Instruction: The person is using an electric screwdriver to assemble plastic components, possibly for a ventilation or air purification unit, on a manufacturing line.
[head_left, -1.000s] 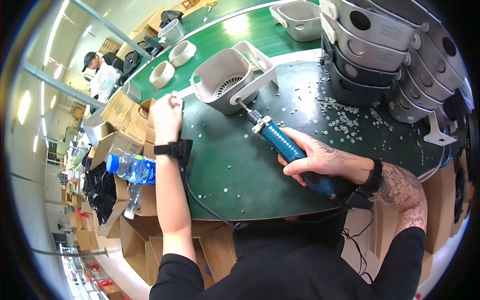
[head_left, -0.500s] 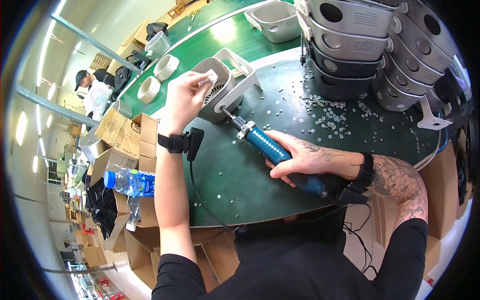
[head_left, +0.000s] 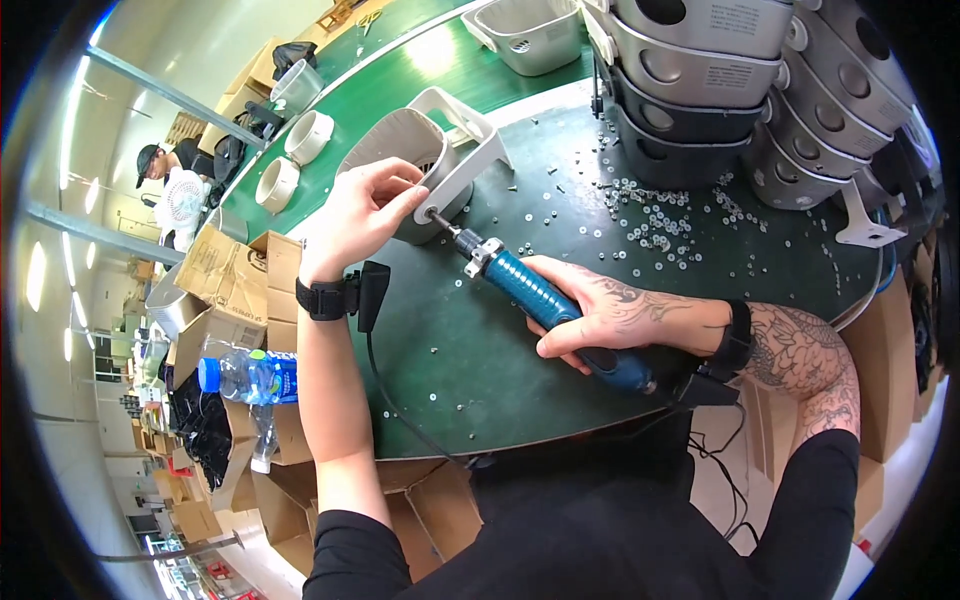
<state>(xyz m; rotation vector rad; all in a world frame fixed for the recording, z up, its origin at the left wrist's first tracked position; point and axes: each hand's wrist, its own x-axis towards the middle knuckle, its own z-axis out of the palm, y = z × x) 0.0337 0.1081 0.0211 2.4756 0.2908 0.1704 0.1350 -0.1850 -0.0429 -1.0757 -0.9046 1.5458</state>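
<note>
Screwdriver point(head_left: 545, 305) tip at housing point(head_left: 400, 165), beside left fingers point(head_left: 395, 195).

Blue screwdriver point(head_left: 535, 292), grey housing point(head_left: 400, 150), dark green table point(head_left: 600, 300), silver screws point(head_left: 650, 215).

A dark green round-edged worktable point(head_left: 480, 370) carries a grey-white plastic housing point(head_left: 410, 150) under the left hand point(head_left: 365, 205); loose screws point(head_left: 660, 215) lie scattered beyond the right hand point(head_left: 600, 315); stacked grey housings point(head_left: 700, 90) stand farther off
</note>
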